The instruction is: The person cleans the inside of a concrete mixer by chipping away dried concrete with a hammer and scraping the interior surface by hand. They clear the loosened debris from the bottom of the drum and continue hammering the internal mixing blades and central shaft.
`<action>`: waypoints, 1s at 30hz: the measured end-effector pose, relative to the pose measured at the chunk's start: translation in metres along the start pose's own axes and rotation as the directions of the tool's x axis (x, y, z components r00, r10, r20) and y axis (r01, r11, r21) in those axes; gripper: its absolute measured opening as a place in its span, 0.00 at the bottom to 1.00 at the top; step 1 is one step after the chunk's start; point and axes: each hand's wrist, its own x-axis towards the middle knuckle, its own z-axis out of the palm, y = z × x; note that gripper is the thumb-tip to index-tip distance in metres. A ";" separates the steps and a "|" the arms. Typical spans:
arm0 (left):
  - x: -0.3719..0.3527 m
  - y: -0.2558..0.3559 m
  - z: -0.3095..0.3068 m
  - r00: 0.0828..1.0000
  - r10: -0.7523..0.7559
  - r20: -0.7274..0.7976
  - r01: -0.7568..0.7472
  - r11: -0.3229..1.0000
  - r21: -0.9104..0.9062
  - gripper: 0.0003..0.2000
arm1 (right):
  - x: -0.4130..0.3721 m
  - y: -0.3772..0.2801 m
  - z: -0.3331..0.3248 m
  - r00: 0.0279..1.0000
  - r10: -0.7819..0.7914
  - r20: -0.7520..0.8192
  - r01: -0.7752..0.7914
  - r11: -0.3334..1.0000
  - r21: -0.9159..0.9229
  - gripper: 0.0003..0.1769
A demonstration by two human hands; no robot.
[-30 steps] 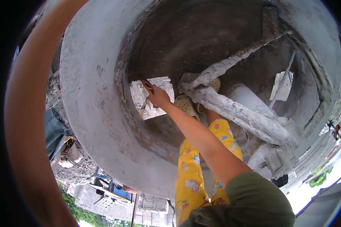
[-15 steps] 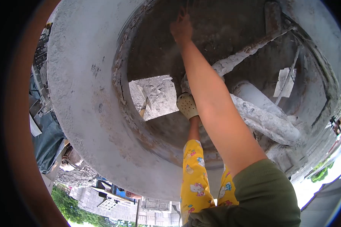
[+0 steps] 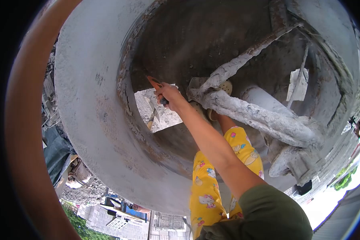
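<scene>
My right hand [image 3: 170, 96] is closed around a tool with an orange front part [image 3: 153, 82] and a black grip end [image 3: 164, 101]. The kind of tool is not clear. It is over the upper edge of a bright square opening [image 3: 170, 120] in the dark floor of a large round mixer drum [image 3: 88, 100]. Through that opening, a tool with a wooden handle and pale metal blade [image 3: 155, 115] is visible on rubble. My left hand is not in view.
Concrete-crusted mixer arms [image 3: 252, 110] cross the drum's right side. My feet, in pale perforated clogs [image 3: 227, 86], stand inside beside them. A pale torn piece [image 3: 298, 85] shows at right. A blurred brown curved band [image 3: 18, 120] runs down the left edge.
My right hand has moved from the far part of the drum, down and left, to the opening's edge. The orange tool now shows clearly, and more of my legs and clogs is visible.
</scene>
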 end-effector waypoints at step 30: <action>0.018 -0.039 0.017 0.973 -0.093 0.210 0.087 0.996 0.038 0.25 | 0.192 -0.100 0.030 0.911 -0.049 -0.409 0.019 0.997 -0.076 0.17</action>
